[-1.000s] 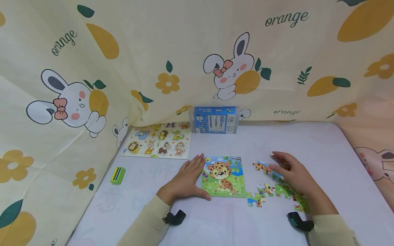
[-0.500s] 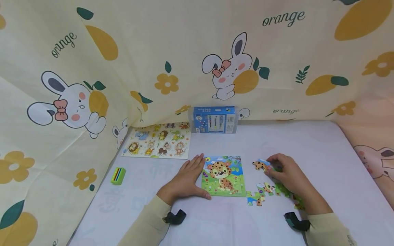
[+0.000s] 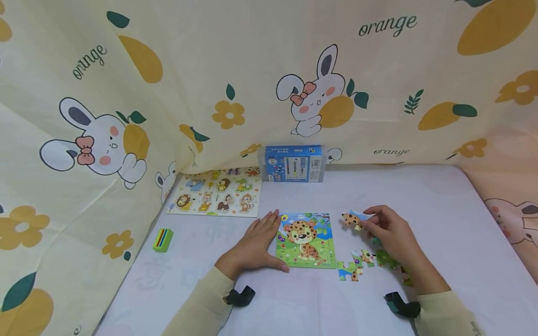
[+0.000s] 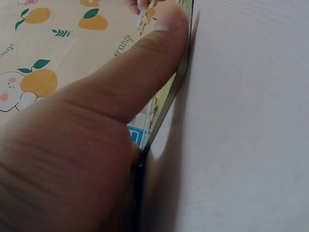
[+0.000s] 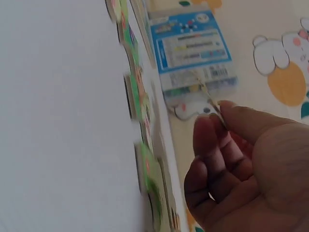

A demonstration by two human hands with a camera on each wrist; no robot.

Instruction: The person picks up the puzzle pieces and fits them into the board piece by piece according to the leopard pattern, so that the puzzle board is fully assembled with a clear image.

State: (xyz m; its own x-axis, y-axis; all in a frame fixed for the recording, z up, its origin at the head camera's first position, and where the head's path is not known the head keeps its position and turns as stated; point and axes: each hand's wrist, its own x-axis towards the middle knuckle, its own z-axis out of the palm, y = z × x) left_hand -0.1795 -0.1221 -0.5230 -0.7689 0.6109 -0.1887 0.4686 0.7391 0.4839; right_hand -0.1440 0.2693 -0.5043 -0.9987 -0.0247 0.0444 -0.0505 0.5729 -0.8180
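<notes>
A square leopard puzzle board lies in the middle of the table in the head view. My left hand rests along its left side, fingers stretched out and thumb at the lower left corner; the left wrist view shows the thumb against the board's edge. Between right thumb and fingertips, my right hand pinches a spotted puzzle piece, held above the table right of the board. The right wrist view shows that piece edge-on. Under and near this hand lie several loose puzzle pieces, some partly hidden.
A blue box stands at the back against the printed cloth. Left of it lies a board of animal pictures. A small green striped block sits at the far left.
My right hand has closed on the spotted piece and lifted it from the table, moving slightly left. My left hand has stayed by the board.
</notes>
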